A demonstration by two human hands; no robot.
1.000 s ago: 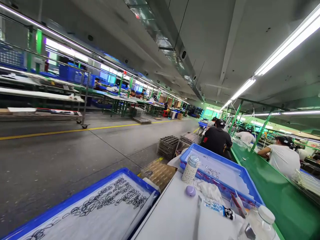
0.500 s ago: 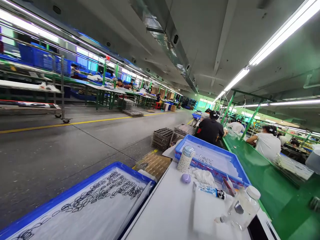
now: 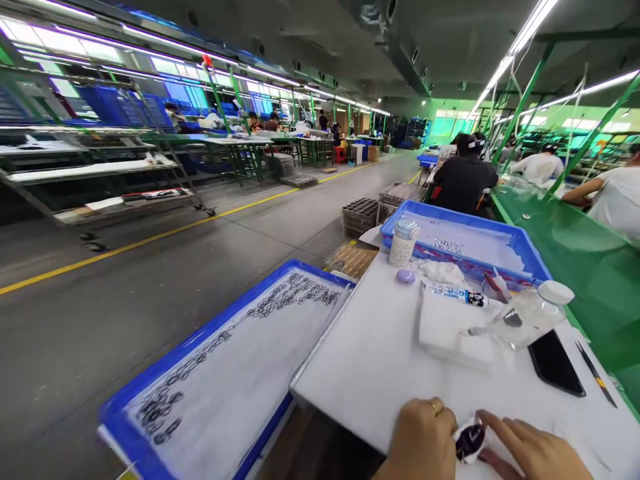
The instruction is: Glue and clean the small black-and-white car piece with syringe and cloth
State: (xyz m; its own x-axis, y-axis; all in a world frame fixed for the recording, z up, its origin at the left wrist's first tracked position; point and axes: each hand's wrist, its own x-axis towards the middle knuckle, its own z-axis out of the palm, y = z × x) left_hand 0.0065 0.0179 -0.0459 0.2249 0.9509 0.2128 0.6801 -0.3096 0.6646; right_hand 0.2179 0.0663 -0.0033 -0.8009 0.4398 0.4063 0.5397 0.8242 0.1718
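The left hand (image 3: 425,437), a ring on one finger, is curled closed on the left end of a dark oval piece (image 3: 470,440) with white around it; its thumb is hidden. The right hand (image 3: 537,450) grips the same piece from the other side, index finger at its top and thumb below. The piece sits between the two hands, by the near edge of the white table (image 3: 360,360); what the white part is, I cannot tell.

From the hands to the table's near left corner runs an open stretch of white top, reaching up along the left edge. Beyond that edge, just beside it, a blue tray (image 3: 200,340) carries dark rings (image 3: 295,293).

Ahead of the hands, around mid-table, lies a white pad (image 3: 450,327) with a printed tube (image 3: 455,293) at its far side and a clear bottle (image 3: 530,317) to its right. A black phone (image 3: 556,363) and slim tweezers (image 3: 597,373) lie toward the right edge, past which runs a green surface (image 3: 590,267). A dotted bottle (image 3: 403,243) stands at the far left corner, a lilac case (image 3: 405,276) just nearer, and a second blue tray (image 3: 537,257) takes up the far end.
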